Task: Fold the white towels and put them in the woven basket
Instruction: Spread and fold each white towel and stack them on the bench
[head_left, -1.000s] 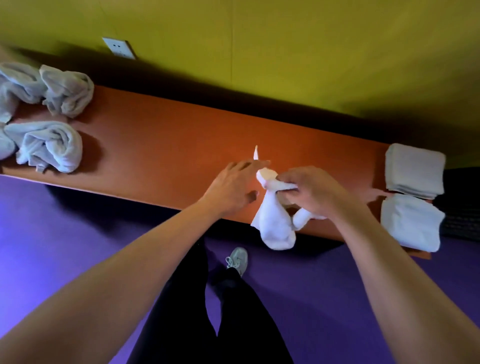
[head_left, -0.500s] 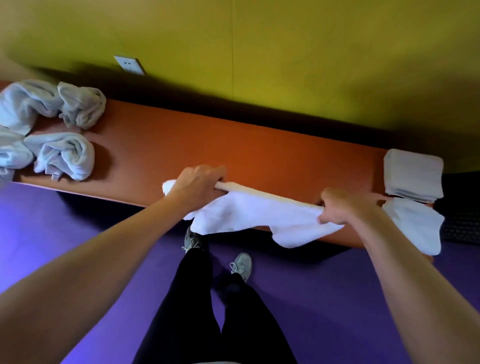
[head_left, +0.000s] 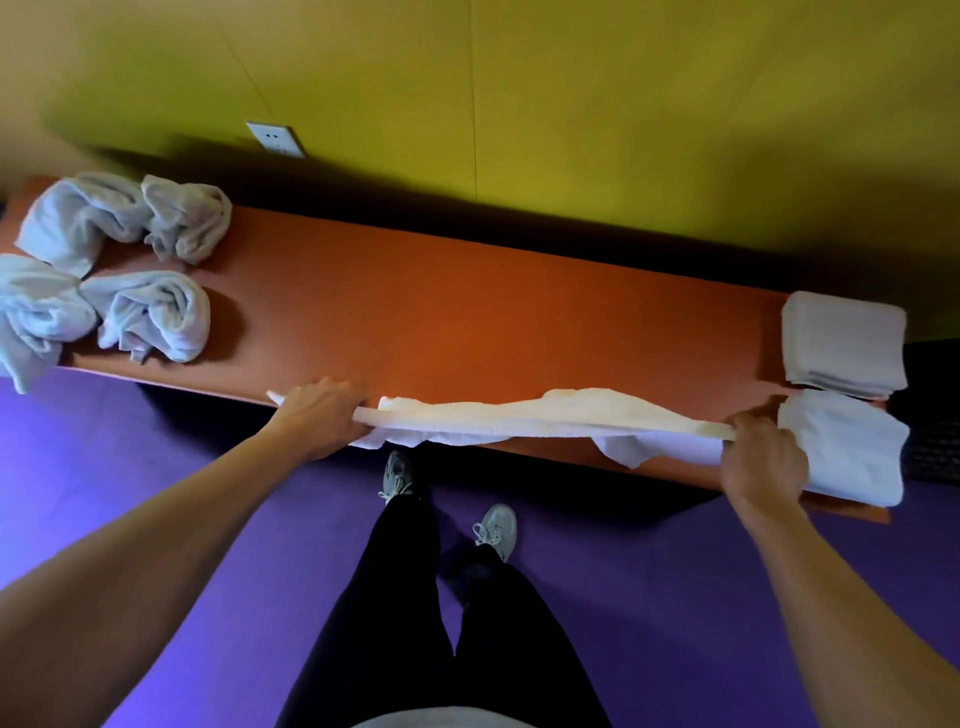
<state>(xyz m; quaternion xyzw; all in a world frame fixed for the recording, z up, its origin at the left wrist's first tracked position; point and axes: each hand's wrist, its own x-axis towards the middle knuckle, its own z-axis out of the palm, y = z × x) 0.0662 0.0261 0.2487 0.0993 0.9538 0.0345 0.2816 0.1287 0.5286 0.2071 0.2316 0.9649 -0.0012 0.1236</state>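
A white towel (head_left: 545, 418) is stretched out long above the front edge of the orange bench (head_left: 467, 322). My left hand (head_left: 319, 415) grips its left end. My right hand (head_left: 761, 457) grips its right end, close to a folded towel (head_left: 852, 447). A second folded stack (head_left: 847, 343) lies behind that one at the bench's right end. Several crumpled towels (head_left: 150, 317) are heaped at the left end. No woven basket is in view.
A yellow-green wall with a socket (head_left: 275, 137) rises behind the bench. Purple floor lies in front, where my legs and grey shoes (head_left: 496, 530) stand. A dark patch of floor (head_left: 930, 447) shows past the bench's right end.
My hands have pulled apart, the left going left and the right going right, drawing the bunched towel out into a long taut strip along the bench's front edge.
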